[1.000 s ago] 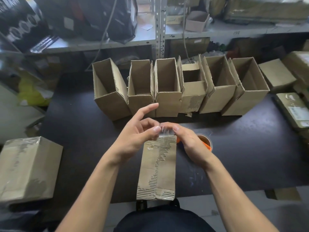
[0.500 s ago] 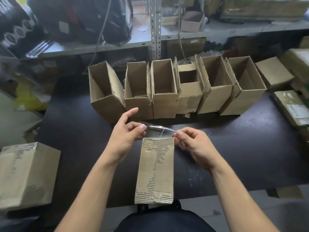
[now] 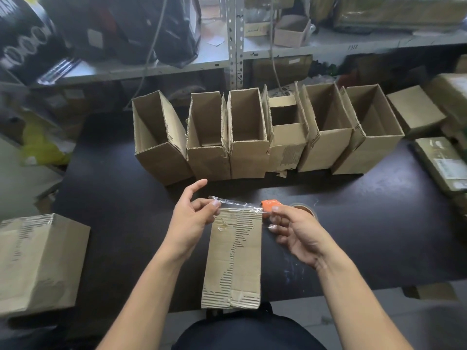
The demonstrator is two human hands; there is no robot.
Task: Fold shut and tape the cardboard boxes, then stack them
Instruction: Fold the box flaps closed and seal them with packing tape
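A narrow closed cardboard box [image 3: 233, 258] with torn facing lies lengthwise on the dark table [image 3: 121, 223] in front of me. A strip of clear tape [image 3: 236, 204] stretches across above its far end. My left hand [image 3: 189, 221] pinches the strip's left end between thumb and finger. My right hand [image 3: 293, 231] pinches the right end. Just behind my right hand sit an orange tape dispenser [image 3: 269, 205] and a tape roll [image 3: 303, 208]. Several open boxes [image 3: 249, 137] stand in a row at the back.
A taped closed box [image 3: 38, 263] sits at the table's left edge. More closed boxes and parcels [image 3: 439, 160] lie at the right. Metal shelving [image 3: 235, 46] with bags and cartons runs behind the table.
My hands have drawn apart, pulling the clear tape strip out to the box's full width. The orange dispenser has come into sight behind my right hand.
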